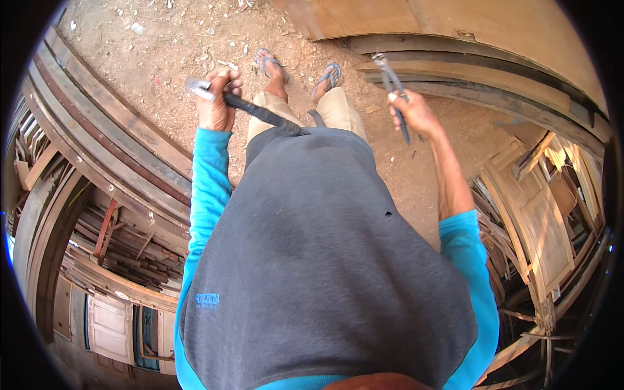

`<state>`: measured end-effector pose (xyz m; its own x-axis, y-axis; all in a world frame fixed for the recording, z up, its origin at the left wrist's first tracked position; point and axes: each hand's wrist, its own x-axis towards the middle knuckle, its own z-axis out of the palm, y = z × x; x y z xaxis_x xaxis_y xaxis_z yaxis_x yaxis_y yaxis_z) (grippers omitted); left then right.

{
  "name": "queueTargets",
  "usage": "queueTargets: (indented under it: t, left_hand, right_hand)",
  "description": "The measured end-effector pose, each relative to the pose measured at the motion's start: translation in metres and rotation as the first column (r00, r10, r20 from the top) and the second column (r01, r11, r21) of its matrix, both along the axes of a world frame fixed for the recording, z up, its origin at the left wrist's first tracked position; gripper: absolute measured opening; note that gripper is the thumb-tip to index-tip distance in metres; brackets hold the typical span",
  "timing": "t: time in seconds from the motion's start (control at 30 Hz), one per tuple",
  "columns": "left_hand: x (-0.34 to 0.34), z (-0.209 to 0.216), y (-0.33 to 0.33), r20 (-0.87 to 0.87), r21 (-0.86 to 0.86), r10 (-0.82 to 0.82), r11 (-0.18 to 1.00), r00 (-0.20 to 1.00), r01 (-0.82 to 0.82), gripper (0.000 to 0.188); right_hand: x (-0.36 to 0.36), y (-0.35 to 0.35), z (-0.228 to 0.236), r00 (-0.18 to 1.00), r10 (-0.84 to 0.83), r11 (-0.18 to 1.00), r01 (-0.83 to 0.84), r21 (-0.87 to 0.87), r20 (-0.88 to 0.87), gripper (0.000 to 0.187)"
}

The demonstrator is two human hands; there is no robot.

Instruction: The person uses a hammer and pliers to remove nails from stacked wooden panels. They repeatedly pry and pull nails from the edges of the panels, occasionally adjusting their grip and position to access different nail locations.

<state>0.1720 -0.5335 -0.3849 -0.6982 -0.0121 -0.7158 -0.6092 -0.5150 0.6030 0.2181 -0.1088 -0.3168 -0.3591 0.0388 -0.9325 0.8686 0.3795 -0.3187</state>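
Observation:
My left hand (220, 104) is closed around a hammer (260, 112), gripping it close to its shiny metal head. The hammer's black handle slants down to the right, with its end by the front of my dark shirt. A small pale sliver shows by the fingertips; whether they hold it or it lies on the ground I cannot tell. On the other side, my right hand (414, 114) grips a pair of pincers (393, 81) by the handles. Their metal jaws point up and away from me, and the dark handle ends stick out below the fingers.
Long wooden planks (117, 130) are stacked along the left, with more timber behind. A large wooden panel (468, 26) lies over boards (494, 91) at the far right. Old door panels (539, 221) lean at the right. Wood chips litter the dirt floor (162, 58) around my sandalled feet.

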Motion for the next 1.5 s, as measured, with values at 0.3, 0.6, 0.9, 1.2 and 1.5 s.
queueTargets:
  t: [0.3, 0.6, 0.9, 1.2, 1.5]
  left_hand:
    - [0.009, 0.031, 0.154, -0.079, -0.110, -0.423, 0.904, 0.903, 0.414, 0.036]
    - [0.063, 0.017, 0.208, -0.097, -0.187, -0.313, 0.938, 0.945, 0.291, 0.024]
    - [0.081, -0.015, 0.173, -0.005, -0.116, -0.100, 0.988, 0.995, 0.099, 0.018]
    - [0.130, -0.018, 0.090, 0.139, -0.237, -0.021, 0.970, 0.990, 0.054, 0.023]
    - [0.151, -0.032, 0.021, 0.179, -0.227, 0.163, 0.966, 0.970, -0.120, 0.022]
  right_hand:
    - [0.034, -0.044, 0.031, 0.883, 0.254, 0.957, -0.290, -0.031, -0.395, 0.030]
    - [0.083, 0.005, 0.015, 0.708, 0.420, 0.890, -0.443, 0.107, -0.567, 0.031]
    - [0.119, 0.020, -0.084, 0.941, -0.053, 0.964, -0.038, -0.262, -0.334, 0.035]
    - [0.051, 0.041, -0.255, 0.843, 0.211, 0.964, -0.097, 0.248, -0.495, 0.044]
    - [0.016, 0.049, -0.286, 0.874, 0.288, 0.914, -0.128, 0.386, -0.391, 0.047]
